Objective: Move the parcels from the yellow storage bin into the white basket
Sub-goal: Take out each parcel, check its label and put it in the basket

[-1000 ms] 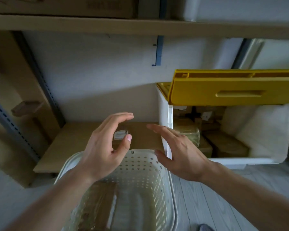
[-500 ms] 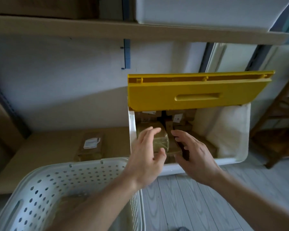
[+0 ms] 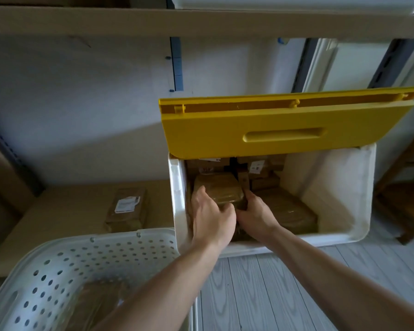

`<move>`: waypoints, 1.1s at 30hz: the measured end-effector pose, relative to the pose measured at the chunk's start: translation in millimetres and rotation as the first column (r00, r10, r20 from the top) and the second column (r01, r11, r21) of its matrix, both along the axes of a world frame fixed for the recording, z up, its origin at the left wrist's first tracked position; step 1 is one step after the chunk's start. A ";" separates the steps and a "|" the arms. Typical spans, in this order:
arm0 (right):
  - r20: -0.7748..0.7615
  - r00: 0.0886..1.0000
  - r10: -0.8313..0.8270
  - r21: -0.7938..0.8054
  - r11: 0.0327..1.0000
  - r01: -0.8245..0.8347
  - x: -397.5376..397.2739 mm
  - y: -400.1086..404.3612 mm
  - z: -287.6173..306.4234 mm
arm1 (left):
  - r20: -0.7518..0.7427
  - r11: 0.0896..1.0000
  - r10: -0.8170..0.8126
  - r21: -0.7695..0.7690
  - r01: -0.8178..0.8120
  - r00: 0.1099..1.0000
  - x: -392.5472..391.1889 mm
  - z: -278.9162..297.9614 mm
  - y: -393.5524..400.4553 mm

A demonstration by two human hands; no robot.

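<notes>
A brown plastic-wrapped parcel (image 3: 216,191) is gripped from both sides, near-left inside the storage bin (image 3: 339,206): left hand (image 3: 210,218) w/ fingers curled over its left edge, right hand (image 3: 255,212) w/ fingers wrapped round its right edge. The parcel lies on top of other brown parcels in the bin; a flat wrapped one (image 3: 289,211) is seen just to its right, and small cartons w/ white labels (image 3: 256,167) at the far side. The bin body is white; its yellow lid (image 3: 285,125) is propped up at the far edge, approx. upright, handle recess facing the camera. The white basket (image 3: 65,266), perforated, is placed near-left, its rim touching or just beside the bin's left wall. A brown parcel is visible inside it through the blur, details not readable. On the low shelf (image 3: 58,211) left of the bin, a further labelled parcel (image 3: 127,209) lies flat. Grey plank floor (image 3: 261,295) is seen under both forearms. An upper shelf board (image 3: 105,22) spans the top, w/ a white container on it at right.
</notes>
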State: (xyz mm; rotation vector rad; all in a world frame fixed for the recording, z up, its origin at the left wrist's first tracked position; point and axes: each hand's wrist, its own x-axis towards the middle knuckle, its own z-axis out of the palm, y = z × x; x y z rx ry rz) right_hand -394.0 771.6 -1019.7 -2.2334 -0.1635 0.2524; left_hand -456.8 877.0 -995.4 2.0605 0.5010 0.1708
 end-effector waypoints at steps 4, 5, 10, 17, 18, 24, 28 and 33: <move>-0.031 0.998 -0.061 0.030 0.998 0.062 3.2 4.0 2.0 | -0.005 0.993 -0.051 0.102 0.052 0.999 -2.4 -8.4 -5.5; -0.055 0.995 -0.079 0.086 0.993 0.084 2.1 4.0 2.9 | 0.002 0.995 -0.050 0.086 0.050 0.999 -1.6 -9.1 -4.8; -0.214 0.955 -0.204 0.354 0.895 0.271 -3.7 1.6 13.3 | 0.120 0.999 -0.035 0.036 0.031 0.992 -2.4 -5.0 5.9; -0.290 0.911 -0.292 0.549 0.729 0.408 -20.7 -17.3 33.9 | 0.269 0.981 -0.066 0.195 0.013 0.961 -27.9 6.7 4.6; -0.294 0.918 -0.266 0.583 0.711 0.393 -23.7 -21.4 37.8 | 0.313 0.979 -0.081 0.205 0.016 0.946 -32.2 6.9 4.8; -0.296 0.954 -0.049 0.708 0.659 0.254 -58.8 -46.7 55.0 | 0.388 0.945 -0.265 0.287 0.157 0.883 -79.7 16.9 6.6; -0.304 0.943 0.135 0.752 0.642 0.150 -85.4 -57.4 57.0 | 0.379 0.939 -0.323 0.243 0.243 0.867 -112.1 26.7 15.6; -0.203 0.943 0.262 0.771 0.637 -0.011 -112.9 -42.4 68.2 | 0.446 0.940 -0.307 0.281 0.195 0.840 -140.7 35.2 35.6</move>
